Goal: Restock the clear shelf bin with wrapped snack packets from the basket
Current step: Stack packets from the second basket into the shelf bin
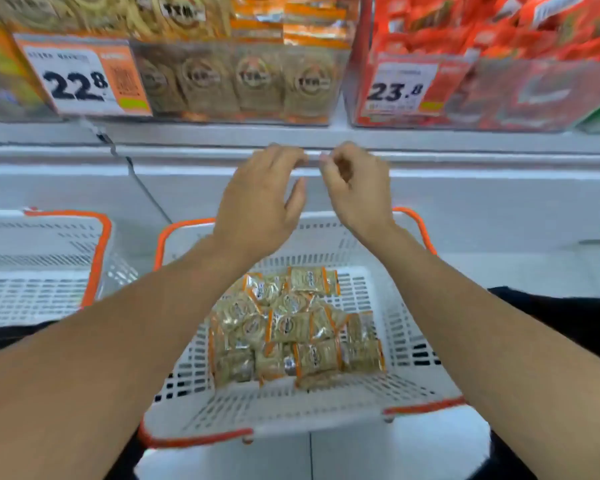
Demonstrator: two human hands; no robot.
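A white and orange price tag (84,76) at the upper left of the frame, fixed to the front of the clear shelf bin (236,81), read "22.8" in large black digits, with a QR code on its orange part; the small line of print above the digits was too blurred to read. A second price tag (409,90) at the upper right, on the front of the bin of red packets (499,88), read "23.8". The round logos on the wrapped snack packets (291,327) were illegible.
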